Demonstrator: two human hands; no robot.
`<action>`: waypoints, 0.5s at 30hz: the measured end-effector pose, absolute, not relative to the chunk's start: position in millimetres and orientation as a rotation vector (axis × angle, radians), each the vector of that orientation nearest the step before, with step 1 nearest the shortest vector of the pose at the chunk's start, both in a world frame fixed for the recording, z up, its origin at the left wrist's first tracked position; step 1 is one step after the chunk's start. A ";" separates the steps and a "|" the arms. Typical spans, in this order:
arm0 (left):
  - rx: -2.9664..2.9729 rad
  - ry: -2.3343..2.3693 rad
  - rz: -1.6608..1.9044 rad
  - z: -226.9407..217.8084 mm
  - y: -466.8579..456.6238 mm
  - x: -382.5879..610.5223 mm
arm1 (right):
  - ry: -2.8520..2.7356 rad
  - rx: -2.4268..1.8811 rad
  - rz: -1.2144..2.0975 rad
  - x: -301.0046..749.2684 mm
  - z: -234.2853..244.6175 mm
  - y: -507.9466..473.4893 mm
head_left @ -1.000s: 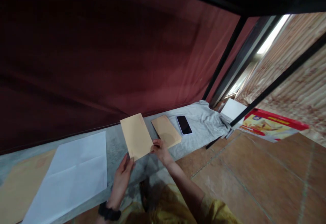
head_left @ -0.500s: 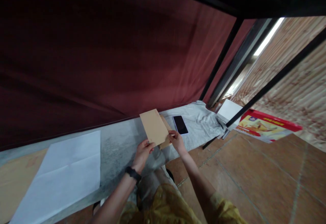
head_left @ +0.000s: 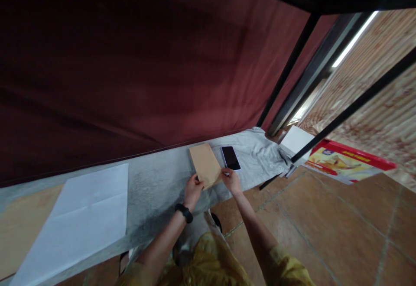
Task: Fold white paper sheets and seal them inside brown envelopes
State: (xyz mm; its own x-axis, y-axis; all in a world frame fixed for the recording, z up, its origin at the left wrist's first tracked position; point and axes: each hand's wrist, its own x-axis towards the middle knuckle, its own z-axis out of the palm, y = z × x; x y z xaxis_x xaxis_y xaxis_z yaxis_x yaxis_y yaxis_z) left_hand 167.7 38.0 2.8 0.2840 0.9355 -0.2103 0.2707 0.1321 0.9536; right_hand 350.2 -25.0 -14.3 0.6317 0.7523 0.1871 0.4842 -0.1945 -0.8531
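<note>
A flat tan paper envelope (head_left: 205,163) lies on the cloth-covered bench, lined up over another brown paper piece whose edge barely shows beneath it. My left hand (head_left: 193,190), a black band on its wrist, pinches the near left corner. At the near right corner, my right hand (head_left: 231,181) has thumb and fingers closed on the edge. Just beyond my right hand rests a phone (head_left: 230,158) with a dark screen, to the right of the envelope.
Grey cloth (head_left: 156,177) covers the narrow bench. A large white sheet (head_left: 87,216) overlaps a tan sheet (head_left: 26,225) at the left. A dark red curtain (head_left: 162,82) hangs behind. Black frame bars (head_left: 289,69) and a red-and-yellow printed box (head_left: 347,160) are at the right.
The envelope, held tilted above the brown paper half a second ago, has come down and right onto it. Both hands moved right with it, keeping their hold.
</note>
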 end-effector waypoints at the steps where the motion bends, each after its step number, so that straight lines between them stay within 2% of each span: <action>1: 1.421 1.235 0.713 1.7 37.0 167.3 | -0.990 -1.850 0.345 350.2 -16.4 -25.9; 15: 1.685 1.367 0.692 7.0 30.4 170.8 | -1.002 -1.854 0.285 337.5 -29.1 -33.4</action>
